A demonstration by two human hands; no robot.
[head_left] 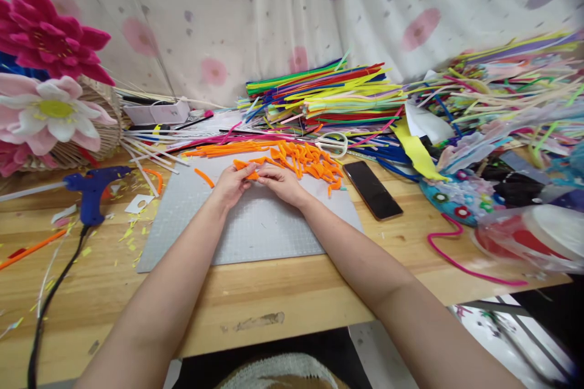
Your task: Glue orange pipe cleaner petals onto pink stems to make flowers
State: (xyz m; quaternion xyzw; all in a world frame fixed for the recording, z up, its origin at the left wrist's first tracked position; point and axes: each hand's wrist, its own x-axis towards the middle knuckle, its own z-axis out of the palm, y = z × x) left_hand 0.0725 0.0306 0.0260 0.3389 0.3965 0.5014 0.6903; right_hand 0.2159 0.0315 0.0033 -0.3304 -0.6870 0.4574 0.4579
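Note:
Over the back half of a grey cutting mat (pixel 269 231), my left hand (pixel 232 185) pinches one end of an orange fuzzy piece (pixel 241 165). My right hand (pixel 283 183) has its fingers closed on the same piece, close beside the left fingertips. Behind and right of the hands lies a pile of bent orange pieces (pixel 314 164). Straight orange stems (pixel 228 149) lie along the mat's back edge, and a short orange strip (pixel 204 178) rests left of my left hand.
A blue glue gun (pixel 93 191) with a black cord is at the left, below felt-like flowers (pixel 55 109). White-handled scissors (pixel 334 143) and a phone (pixel 373 189) lie right of the pile. Bundles of coloured stems (pixel 328 97) line the back; a plastic-wrapped tub (pixel 533 236) stands right.

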